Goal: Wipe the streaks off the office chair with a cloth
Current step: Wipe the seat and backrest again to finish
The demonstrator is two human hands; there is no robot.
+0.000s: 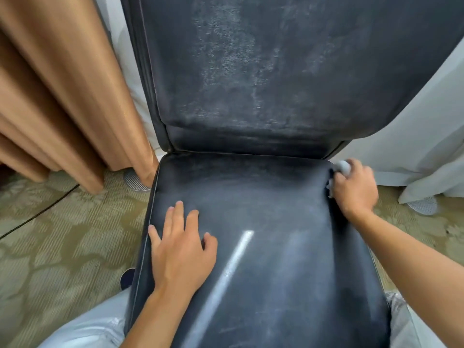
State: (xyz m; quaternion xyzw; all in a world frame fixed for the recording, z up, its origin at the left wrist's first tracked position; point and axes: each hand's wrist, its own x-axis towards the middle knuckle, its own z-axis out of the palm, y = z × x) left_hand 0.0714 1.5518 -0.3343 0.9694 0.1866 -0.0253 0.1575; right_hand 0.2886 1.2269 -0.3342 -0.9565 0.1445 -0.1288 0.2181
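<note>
Cloth (342, 167) mostly hidden under the blurred right hand (355, 188) — chair's backrest (276, 71) top cut off.

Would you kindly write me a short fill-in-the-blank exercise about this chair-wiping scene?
1. The right hand grips a grey ____ at the seat's far right edge.
2. The left hand rests flat on the chair's ____.
3. The brown curtain hangs to the ____ of the chair.

Missing words: cloth; seat; left

Seen from a single head-worn wide-angle camera, close above the chair seat (263, 234), facing forward and steeply down, backrest (276, 71) far, both forearms entering near.
</note>
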